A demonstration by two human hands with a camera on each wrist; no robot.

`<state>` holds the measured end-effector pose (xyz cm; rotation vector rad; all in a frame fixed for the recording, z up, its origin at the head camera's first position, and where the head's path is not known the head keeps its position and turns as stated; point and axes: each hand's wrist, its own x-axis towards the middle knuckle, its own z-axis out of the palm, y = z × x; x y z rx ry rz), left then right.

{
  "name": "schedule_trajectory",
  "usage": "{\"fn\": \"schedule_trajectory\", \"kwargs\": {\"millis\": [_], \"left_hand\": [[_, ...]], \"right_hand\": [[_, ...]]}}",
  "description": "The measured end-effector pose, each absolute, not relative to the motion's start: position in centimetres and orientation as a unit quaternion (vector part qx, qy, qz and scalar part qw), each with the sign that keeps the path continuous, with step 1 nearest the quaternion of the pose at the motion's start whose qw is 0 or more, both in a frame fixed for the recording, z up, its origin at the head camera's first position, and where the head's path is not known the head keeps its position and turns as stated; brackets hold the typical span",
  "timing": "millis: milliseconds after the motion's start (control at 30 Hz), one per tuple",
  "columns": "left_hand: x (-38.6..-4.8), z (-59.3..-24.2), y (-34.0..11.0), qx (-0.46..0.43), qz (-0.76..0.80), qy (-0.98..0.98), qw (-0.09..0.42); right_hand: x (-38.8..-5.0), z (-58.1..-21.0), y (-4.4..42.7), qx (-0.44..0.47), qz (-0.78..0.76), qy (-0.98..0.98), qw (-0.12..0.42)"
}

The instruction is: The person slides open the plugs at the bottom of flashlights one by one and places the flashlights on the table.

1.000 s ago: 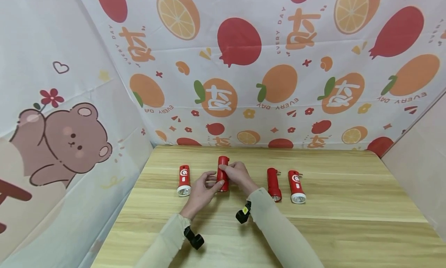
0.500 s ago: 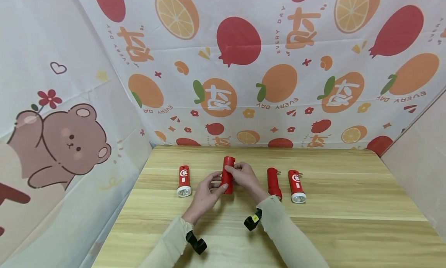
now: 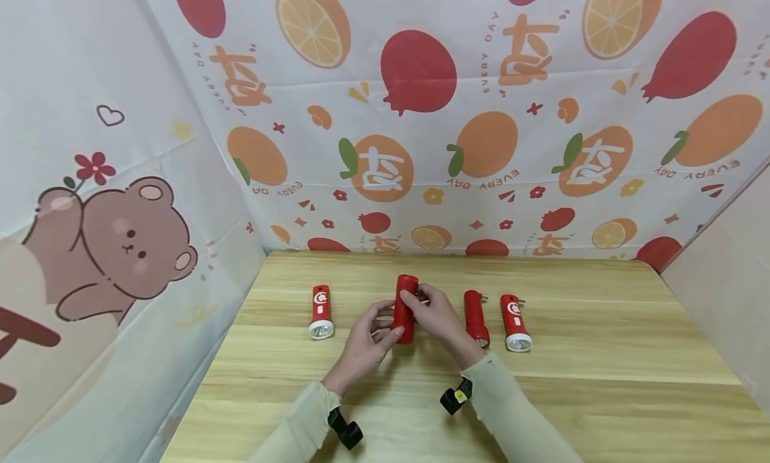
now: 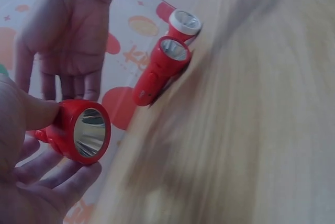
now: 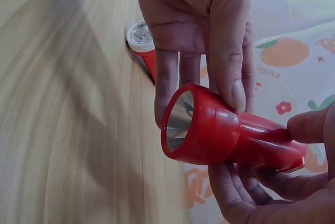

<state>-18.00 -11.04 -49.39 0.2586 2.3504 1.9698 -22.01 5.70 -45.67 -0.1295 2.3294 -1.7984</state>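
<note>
Both hands hold an all-red flashlight (image 3: 405,311) just above the wooden table. My left hand (image 3: 363,346) grips its lens end, thumb on the near side and fingers behind, as the left wrist view shows. Toward the tail end, my right hand (image 3: 438,318) pinches the body between thumb and fingers. The lens end points toward the person. In the right wrist view, the red head (image 5: 209,130) flares around a shiny reflector (image 5: 180,120). Nearest to the right hand lies another all-red flashlight (image 3: 474,314) with metal prongs at its far end.
A red flashlight with a white rim (image 3: 321,309) lies on the table (image 3: 289,383) at the left. Another white-rimmed one (image 3: 515,319) lies at the far right of the row, its plug prongs out. A fruit-print cloth (image 3: 421,202) hangs behind the table.
Both hands have moved right and slightly toward the person with the red flashlight. It has turned a little about its length. The other flashlights have stayed put on the table.
</note>
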Motion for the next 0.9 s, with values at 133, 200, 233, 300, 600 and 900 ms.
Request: {"fn": "schedule_trajectory", "kwargs": {"millis": [133,200,233,300,600,900], "left_hand": [[-17.8,-49.6,-10.8,0.1,0.633,0.767,0.03],[-17.7,-49.7,-10.7,0.108,0.629,0.769,0.031],[-17.7,-49.7,-10.7,0.111,0.628,0.77,0.033],[-17.6,-49.7,-10.5,0.119,0.624,0.771,0.036],[-17.2,-49.4,-10.1,0.155,0.587,0.794,0.032],[-17.7,-48.8,-10.3,0.17,0.546,0.819,-0.039]], "right_hand": [[-21.5,-45.8,6.2,-0.066,-0.594,0.798,0.077],[-21.3,-45.8,6.4,-0.074,-0.593,0.799,0.07],[-21.2,-45.8,6.5,-0.076,-0.594,0.798,0.067],[-21.0,-45.9,6.9,-0.082,-0.593,0.799,0.062],[-20.4,-46.3,8.1,-0.093,-0.584,0.805,0.052],[-19.6,-46.3,8.9,-0.085,-0.574,0.813,0.052]]}}
